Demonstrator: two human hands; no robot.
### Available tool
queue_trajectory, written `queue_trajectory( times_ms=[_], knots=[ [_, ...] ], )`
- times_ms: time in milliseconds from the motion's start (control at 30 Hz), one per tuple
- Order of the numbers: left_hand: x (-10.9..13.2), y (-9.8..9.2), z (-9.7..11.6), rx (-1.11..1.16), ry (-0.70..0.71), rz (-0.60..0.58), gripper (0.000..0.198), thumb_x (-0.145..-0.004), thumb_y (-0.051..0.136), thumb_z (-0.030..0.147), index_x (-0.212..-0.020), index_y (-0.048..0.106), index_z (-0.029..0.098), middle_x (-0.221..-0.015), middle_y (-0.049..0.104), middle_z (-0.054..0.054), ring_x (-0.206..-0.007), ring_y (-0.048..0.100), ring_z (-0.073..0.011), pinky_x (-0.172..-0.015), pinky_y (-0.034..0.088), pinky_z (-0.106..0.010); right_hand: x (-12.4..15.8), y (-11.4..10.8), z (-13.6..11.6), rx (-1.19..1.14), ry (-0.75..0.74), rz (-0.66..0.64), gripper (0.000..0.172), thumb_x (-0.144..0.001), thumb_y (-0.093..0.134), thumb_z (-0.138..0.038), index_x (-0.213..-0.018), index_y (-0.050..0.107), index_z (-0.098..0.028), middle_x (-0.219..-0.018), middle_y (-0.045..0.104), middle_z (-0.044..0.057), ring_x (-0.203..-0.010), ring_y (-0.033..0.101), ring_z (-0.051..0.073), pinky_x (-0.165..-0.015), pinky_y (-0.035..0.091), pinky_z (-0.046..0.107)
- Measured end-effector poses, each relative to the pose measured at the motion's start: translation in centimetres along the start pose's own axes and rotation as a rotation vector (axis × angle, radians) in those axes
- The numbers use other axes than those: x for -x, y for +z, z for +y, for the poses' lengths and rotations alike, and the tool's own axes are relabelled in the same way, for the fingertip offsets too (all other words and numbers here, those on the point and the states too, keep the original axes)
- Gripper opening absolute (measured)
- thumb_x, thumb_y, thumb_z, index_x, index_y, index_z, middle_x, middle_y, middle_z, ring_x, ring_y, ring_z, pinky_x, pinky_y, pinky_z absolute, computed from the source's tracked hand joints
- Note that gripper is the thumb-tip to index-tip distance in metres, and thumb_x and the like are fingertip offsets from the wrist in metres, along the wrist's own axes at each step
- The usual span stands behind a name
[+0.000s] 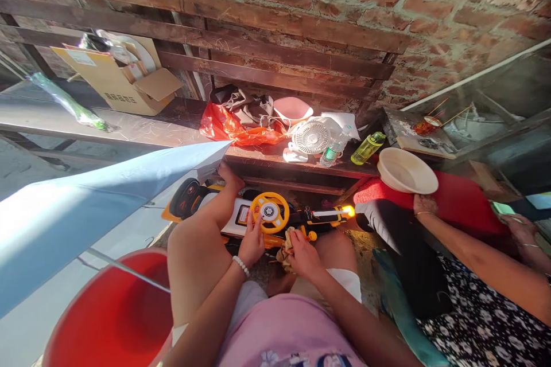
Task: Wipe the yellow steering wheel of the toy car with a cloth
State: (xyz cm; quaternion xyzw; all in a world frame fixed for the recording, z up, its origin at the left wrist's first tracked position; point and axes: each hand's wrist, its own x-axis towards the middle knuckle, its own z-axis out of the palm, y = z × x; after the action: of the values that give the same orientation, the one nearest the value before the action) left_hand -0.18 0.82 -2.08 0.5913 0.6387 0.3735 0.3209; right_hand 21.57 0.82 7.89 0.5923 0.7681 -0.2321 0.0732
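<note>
The toy car (231, 222) sits crosswise before the person, long axis running left to right, yellow steering wheel (280, 225) facing up. The left hand (251, 245) touches its rim, grip unclear; the right hand (305, 254) closes around tan cloth (287, 245). Beyond, a cluttered dark surface (148, 127) fronts a brick wall (430, 8).

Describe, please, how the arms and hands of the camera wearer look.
The left hand and right hand are ungloved, the forearms without sleeves. A bracelet of pale, round beads is worn on the left; none shows on the right.
</note>
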Motion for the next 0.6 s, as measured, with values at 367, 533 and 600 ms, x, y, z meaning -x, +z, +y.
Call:
queue_trajectory(
  times_ms=[367, 533, 600],
  knots=[
    [0.0, 0.5, -1.0, 0.009, 0.036, -0.002, 0.08, -0.093, 0.056, 0.012, -0.17, 0.038, 0.023, -0.186, 0.006, -0.014, -0.171, 0.017, -0.0332, -0.132, 0.036, -0.053, -6.9, 3.2, -2.3, 0.168, 0.283, 0.079, 0.078, -0.1, 0.048, -0.02, -0.175, 0.029, -0.016, -0.179, 0.023, 0.029, -0.107, 0.077, 0.036, -0.084, 0.065, 0.049],
    [0.0, 0.5, -0.8, 0.001, 0.029, 0.004, 0.076, -0.094, 0.054, 0.011, -0.168, 0.041, 0.021, -0.186, 0.008, -0.015, -0.17, 0.018, -0.0356, -0.134, 0.033, -0.056, -6.5, 5.0, -1.6, 0.213, 0.082, -0.032, 0.062, -0.099, 0.052, -0.016, -0.161, 0.055, -0.024, -0.177, 0.036, 0.022, -0.11, 0.077, 0.033, -0.091, 0.064, 0.049],
    [0.0, 0.4, -0.7, -0.013, 0.025, 0.002, 0.076, -0.094, 0.052, 0.01, -0.169, 0.041, 0.02, -0.186, 0.006, -0.016, -0.17, 0.018, -0.0363, -0.134, 0.031, -0.057, -6.4, 5.3, -1.4, 0.247, 0.019, -0.07, 0.063, -0.097, 0.053, -0.011, -0.158, 0.057, -0.026, -0.173, 0.044, 0.02, -0.109, 0.077, 0.03, -0.09, 0.065, 0.046]
  ],
)
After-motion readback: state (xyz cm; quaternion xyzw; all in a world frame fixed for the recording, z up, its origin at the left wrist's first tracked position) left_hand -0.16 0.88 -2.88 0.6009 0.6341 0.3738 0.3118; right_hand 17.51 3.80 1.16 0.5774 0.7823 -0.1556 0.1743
